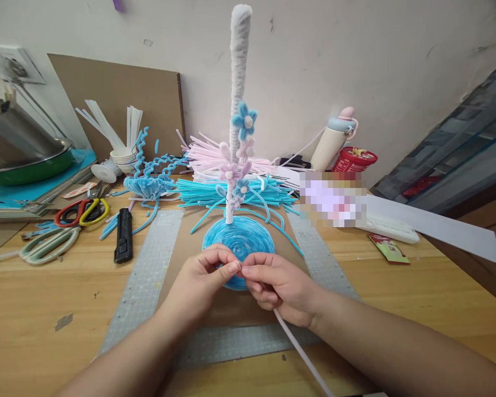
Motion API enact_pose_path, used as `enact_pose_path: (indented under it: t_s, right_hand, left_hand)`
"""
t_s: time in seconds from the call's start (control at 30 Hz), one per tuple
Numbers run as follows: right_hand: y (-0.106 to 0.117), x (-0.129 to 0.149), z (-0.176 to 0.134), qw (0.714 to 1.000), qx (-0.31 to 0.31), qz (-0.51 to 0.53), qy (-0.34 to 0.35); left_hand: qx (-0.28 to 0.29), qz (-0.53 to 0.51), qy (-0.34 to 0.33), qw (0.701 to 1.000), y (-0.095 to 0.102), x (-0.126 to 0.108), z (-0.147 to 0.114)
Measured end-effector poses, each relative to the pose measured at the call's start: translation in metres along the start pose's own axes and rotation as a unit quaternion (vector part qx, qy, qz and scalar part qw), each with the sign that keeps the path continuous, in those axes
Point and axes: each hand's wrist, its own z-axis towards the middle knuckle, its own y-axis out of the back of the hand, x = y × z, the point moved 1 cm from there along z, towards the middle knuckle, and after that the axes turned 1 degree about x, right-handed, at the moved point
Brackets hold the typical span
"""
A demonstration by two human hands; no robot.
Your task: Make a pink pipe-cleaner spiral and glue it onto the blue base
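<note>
A pale pink pipe cleaner (301, 353) runs from my right hand (279, 284) down past the lower edge of the view. My left hand (210, 273) pinches its end, thumb against forefinger, and the fingertips of both hands meet there. Just behind the hands lies a round blue coiled base (248, 231). From it rises an upright post wrapped in white (238, 71). Fuzzy flowers decorate the post, among them a blue flower (244, 120) and a pink-lilac flower (228, 173).
Bundles of blue pipe cleaners (231, 194) and pink pipe cleaners (219, 157) lie behind the post. At left are green-handled scissors (49, 246), a black cutter (124, 236) and a curly blue piece (146, 186). A cream bottle (329, 144) leans at right. Brown cardboard (186, 248) covers the cutting mat (143, 275).
</note>
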Motion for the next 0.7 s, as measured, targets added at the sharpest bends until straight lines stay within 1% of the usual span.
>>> enact_pose_path:
  t_s: [0.03, 0.07, 0.13, 0.2, 0.3, 0.33, 0.37, 0.4, 0.43, 0.47, 0.53, 0.6, 0.67, 0.7]
  right_hand:
    - [0.0, 0.001, -0.001, 1.0, -0.007, -0.007, -0.001]
    - [0.0, 0.002, -0.001, 1.0, -0.015, -0.016, -0.004]
    - [0.0, 0.003, -0.002, 0.999, -0.032, -0.038, -0.01]
    - [0.001, 0.002, -0.003, 0.996, -0.051, -0.065, -0.013]
    - [0.005, -0.003, -0.001, 0.992, -0.071, -0.108, -0.009]
    - [0.006, -0.004, 0.0, 0.99, -0.073, -0.121, -0.004]
    - [0.008, -0.005, 0.001, 0.989, -0.073, -0.13, 0.0]
    - [0.009, -0.005, 0.001, 0.988, -0.071, -0.135, 0.002]
    - [0.01, -0.005, 0.002, 0.989, -0.067, -0.134, 0.003]
    - [0.011, -0.004, 0.002, 0.99, -0.06, -0.126, 0.003]
    - [0.011, -0.001, 0.001, 0.995, -0.035, -0.093, 0.004]
    - [0.009, 0.0, 0.0, 0.999, -0.002, -0.048, 0.003]
    - [0.006, -0.001, 0.0, 1.0, 0.029, -0.002, -0.008]
    - [0.005, -0.002, 0.0, 0.999, 0.041, 0.019, -0.013]
  left_hand:
    - [-0.006, 0.071, -0.04, 0.997, 0.002, -0.002, 0.0]
    - [-0.01, 0.144, -0.08, 0.986, 0.004, -0.005, 0.0]
    - [-0.003, 0.277, -0.158, 0.948, 0.007, -0.01, -0.002]
    - [0.022, 0.393, -0.222, 0.892, 0.007, -0.012, -0.005]
    - [0.064, 0.539, -0.272, 0.795, 0.006, -0.009, -0.009]
    - [0.071, 0.57, -0.276, 0.771, 0.005, -0.008, -0.01]
    - [0.072, 0.586, -0.275, 0.759, 0.005, -0.007, -0.011]
    - [0.067, 0.583, -0.27, 0.763, 0.004, -0.006, -0.011]
    - [0.056, 0.561, -0.261, 0.784, 0.004, -0.007, -0.011]
    - [0.041, 0.522, -0.246, 0.816, 0.004, -0.008, -0.011]
    - [0.011, 0.412, -0.197, 0.889, 0.003, -0.01, -0.009]
    - [0.0, 0.287, -0.131, 0.949, 0.001, -0.01, -0.007]
    - [0.009, 0.151, -0.073, 0.986, -0.002, -0.008, -0.006]
    - [0.015, 0.076, -0.049, 0.996, -0.004, -0.006, -0.005]
